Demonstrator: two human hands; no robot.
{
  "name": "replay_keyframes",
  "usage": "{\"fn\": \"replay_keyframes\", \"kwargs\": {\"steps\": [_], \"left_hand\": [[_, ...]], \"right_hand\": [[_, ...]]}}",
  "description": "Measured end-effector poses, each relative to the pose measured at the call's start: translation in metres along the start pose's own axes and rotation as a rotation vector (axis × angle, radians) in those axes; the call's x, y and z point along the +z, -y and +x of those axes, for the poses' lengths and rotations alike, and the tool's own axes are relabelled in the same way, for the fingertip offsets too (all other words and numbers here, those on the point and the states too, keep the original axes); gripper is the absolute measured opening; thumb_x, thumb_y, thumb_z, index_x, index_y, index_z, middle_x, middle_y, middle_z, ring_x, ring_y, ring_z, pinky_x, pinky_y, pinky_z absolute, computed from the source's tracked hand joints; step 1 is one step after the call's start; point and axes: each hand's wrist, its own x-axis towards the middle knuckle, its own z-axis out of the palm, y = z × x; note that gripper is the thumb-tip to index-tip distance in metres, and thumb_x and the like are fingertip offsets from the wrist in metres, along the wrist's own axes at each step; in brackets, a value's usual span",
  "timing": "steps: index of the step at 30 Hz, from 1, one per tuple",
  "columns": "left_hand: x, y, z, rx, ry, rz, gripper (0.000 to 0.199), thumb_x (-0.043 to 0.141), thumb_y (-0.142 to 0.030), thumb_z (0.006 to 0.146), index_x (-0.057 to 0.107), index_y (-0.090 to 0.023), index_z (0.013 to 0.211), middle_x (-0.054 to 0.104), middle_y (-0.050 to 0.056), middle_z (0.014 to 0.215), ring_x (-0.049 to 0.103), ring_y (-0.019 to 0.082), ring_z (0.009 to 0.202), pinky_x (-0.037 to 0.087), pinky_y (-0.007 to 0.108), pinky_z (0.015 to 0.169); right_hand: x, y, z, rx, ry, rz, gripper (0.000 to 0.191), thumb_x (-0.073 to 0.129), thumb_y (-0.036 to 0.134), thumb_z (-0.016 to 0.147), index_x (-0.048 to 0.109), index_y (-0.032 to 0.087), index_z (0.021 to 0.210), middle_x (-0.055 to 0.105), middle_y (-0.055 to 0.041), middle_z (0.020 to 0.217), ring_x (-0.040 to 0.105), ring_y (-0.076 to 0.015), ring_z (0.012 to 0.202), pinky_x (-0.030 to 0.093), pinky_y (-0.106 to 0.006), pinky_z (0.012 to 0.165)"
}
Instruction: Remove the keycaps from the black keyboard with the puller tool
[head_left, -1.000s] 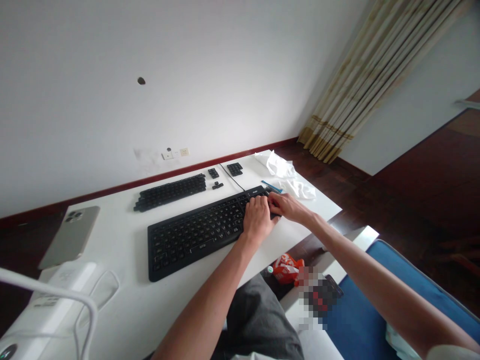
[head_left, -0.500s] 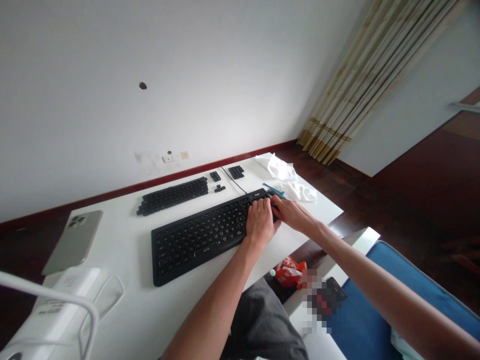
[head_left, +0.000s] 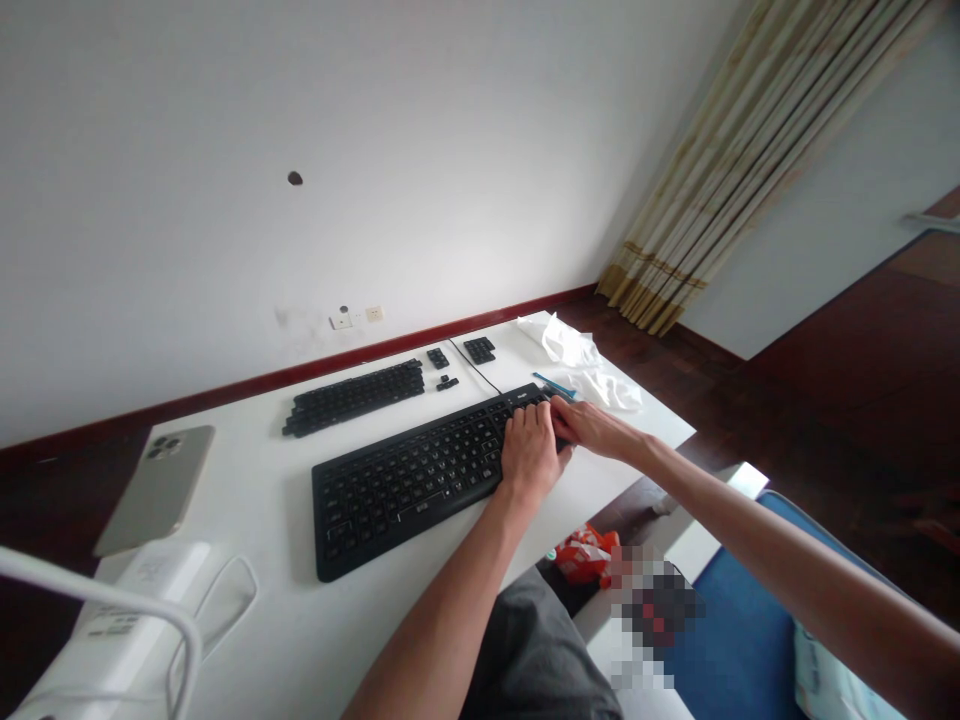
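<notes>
A black keyboard (head_left: 405, 485) lies at a slant on the white table, its main key area showing switches without keycaps. My left hand (head_left: 531, 447) rests over its right part, fingers curled round on the keyboard. Close against it, my right hand (head_left: 585, 425) has its fingers pressed together at the keyboard's right end; anything between them is hidden. Behind the keyboard lie removed black keycaps in a long block (head_left: 356, 397) and smaller groups (head_left: 480, 349). A blue tool (head_left: 553, 385) lies just beyond my right hand.
White crumpled wrapping (head_left: 570, 345) lies at the table's back right. A phone (head_left: 161, 485) and a white power strip (head_left: 127, 610) with a looped cable are at the left. Below the table's front edge are a red bag (head_left: 585, 555) and a blue seat (head_left: 739, 620).
The whole view has shifted slightly, so table and hands appear a little further right and lower. Both hands stay at the keyboard's right end, with hardly any change in pose.
</notes>
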Motion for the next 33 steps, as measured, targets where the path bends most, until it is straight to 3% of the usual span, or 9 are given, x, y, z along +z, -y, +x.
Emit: {"fn": "replay_keyframes", "kwargs": {"steps": [7,12,19,25,29,33], "left_hand": [[0.0,0.0,0.001,-0.015,0.001,-0.021,0.064,0.086,-0.039,0.078,0.05,-0.016,0.126,0.064,0.012,0.116,0.059,0.03,0.108,0.048,0.043,0.095],[-0.001,0.0,0.001,-0.01,0.013,-0.012,0.064,0.086,-0.038,0.077,0.05,-0.017,0.126,0.064,0.012,0.116,0.058,0.03,0.108,0.048,0.043,0.095],[-0.001,0.0,0.0,0.005,0.022,0.007,0.059,0.085,-0.04,0.08,0.053,-0.018,0.125,0.063,0.011,0.116,0.058,0.03,0.109,0.048,0.043,0.095],[-0.002,0.004,0.003,-0.006,-0.027,-0.151,0.038,0.079,-0.035,0.086,0.063,-0.022,0.118,0.066,0.008,0.112,0.059,0.026,0.104,0.049,0.039,0.094],[-0.002,0.009,0.007,-0.029,-0.084,-0.313,0.016,0.074,-0.031,0.092,0.071,-0.023,0.104,0.068,0.006,0.102,0.061,0.022,0.098,0.049,0.035,0.092],[-0.006,0.013,0.012,-0.085,-0.068,-0.439,0.009,0.075,-0.03,0.091,0.075,-0.022,0.097,0.072,0.004,0.092,0.063,0.019,0.088,0.049,0.032,0.084]], "right_hand": [[-0.009,0.006,-0.007,0.038,-0.038,-0.019,0.023,0.046,0.043,0.106,0.058,0.023,0.103,0.066,-0.003,0.074,0.061,-0.0192,0.063,0.041,-0.033,0.06],[-0.005,0.012,-0.023,0.144,-0.167,0.042,0.02,0.059,0.039,0.098,0.068,0.023,0.107,0.073,-0.0044,0.082,0.067,-0.0199,0.07,0.049,-0.034,0.067],[0.002,-0.006,-0.027,0.325,-0.311,0.398,0.03,0.072,0.05,0.085,0.074,0.022,0.096,0.077,-0.0051,0.088,0.073,-0.0247,0.083,0.056,-0.037,0.077],[0.006,-0.016,-0.021,0.393,-0.293,0.739,0.046,0.082,0.059,0.074,0.075,0.019,0.097,0.076,-0.0053,0.084,0.069,-0.0206,0.077,0.055,-0.034,0.071],[0.002,-0.007,-0.017,0.402,-0.292,0.942,0.05,0.086,0.056,0.072,0.076,0.017,0.101,0.079,-0.0079,0.092,0.07,-0.0199,0.081,0.057,-0.036,0.08],[-0.001,-0.004,-0.015,0.407,-0.273,1.016,0.051,0.088,0.054,0.07,0.077,0.017,0.103,0.079,-0.0086,0.094,0.073,-0.0217,0.086,0.059,-0.038,0.084]]}}
